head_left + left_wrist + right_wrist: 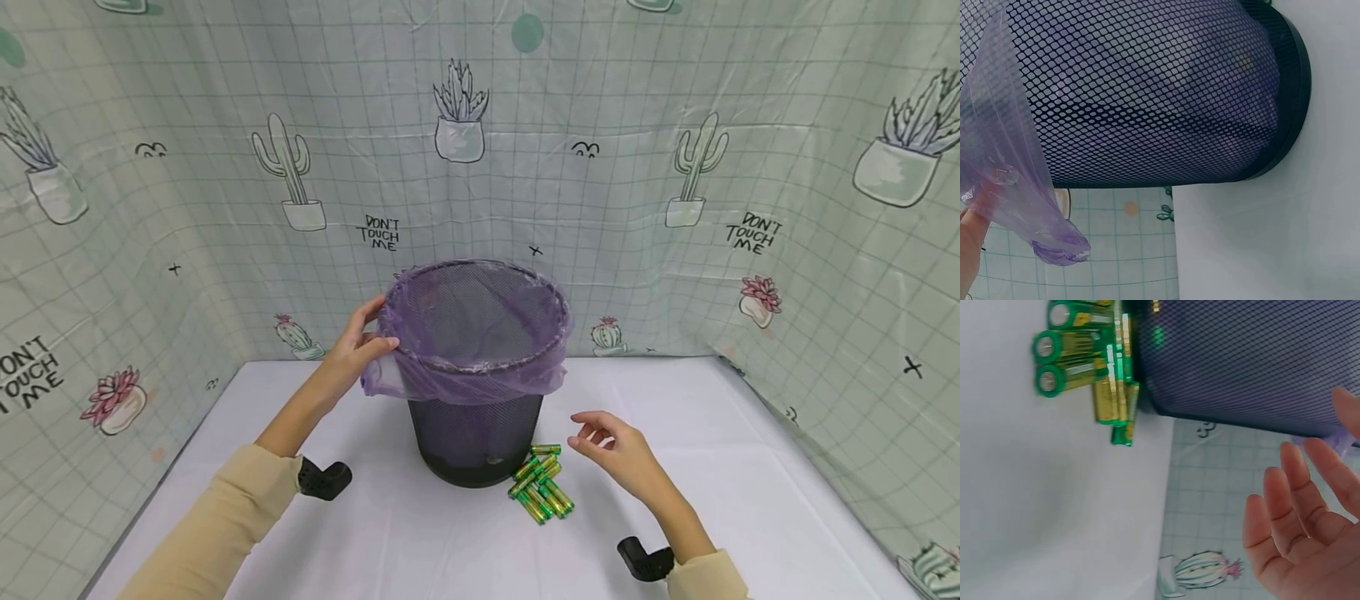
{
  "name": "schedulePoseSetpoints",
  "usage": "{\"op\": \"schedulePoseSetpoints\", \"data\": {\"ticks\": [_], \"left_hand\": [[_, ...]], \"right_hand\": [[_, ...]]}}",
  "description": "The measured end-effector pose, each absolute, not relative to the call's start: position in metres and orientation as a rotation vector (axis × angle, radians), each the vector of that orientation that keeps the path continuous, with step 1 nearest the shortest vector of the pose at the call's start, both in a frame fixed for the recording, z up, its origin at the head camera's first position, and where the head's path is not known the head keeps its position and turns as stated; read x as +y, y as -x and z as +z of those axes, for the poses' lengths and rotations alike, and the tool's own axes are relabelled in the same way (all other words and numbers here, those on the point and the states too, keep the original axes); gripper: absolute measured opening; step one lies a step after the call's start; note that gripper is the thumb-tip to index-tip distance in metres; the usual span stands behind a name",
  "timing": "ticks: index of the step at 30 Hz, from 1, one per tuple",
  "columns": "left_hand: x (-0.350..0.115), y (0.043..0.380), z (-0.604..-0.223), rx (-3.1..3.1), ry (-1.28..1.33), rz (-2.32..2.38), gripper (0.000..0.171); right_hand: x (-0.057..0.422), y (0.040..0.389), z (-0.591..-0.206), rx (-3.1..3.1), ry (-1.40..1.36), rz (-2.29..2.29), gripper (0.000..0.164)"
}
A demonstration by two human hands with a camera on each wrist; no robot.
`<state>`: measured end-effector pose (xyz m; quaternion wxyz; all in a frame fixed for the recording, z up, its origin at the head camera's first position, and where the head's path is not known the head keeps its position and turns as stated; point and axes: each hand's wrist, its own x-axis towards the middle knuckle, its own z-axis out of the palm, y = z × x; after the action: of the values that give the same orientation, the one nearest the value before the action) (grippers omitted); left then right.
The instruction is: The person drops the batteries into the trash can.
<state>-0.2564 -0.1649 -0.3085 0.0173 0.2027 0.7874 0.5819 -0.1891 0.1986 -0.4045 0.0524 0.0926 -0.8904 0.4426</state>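
A black mesh wastebasket (476,437) stands upright on the table, lined with a thin purple trash bag (487,387) folded over its rim. My left hand (357,343) grips the rim at its left side through the bag, thumb on the near side. In the left wrist view, only part of this hand (971,244) shows, beside the hanging bag edge. Several green and gold batteries (542,479) lie piled at the right foot of the wastebasket. To the right of that pile hovers my right hand (618,457), fingers loosely bent, holding nothing.
A white cloth (360,542) covers the table. Behind and at both sides hangs a gridded curtain (525,192) printed with cacti. Each wrist wears a black device, the left one (325,480) near the sleeve cuff.
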Motion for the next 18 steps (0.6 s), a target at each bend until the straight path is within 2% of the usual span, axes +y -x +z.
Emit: {"op": "schedulePoseSetpoints", "data": {"ticks": [18], "left_hand": [[-0.164,0.256,-0.309,2.448,-0.645,1.816,0.074]], "right_hand": [[0.206,0.187,-0.45,-2.889,-0.205,1.469,0.044]]}}
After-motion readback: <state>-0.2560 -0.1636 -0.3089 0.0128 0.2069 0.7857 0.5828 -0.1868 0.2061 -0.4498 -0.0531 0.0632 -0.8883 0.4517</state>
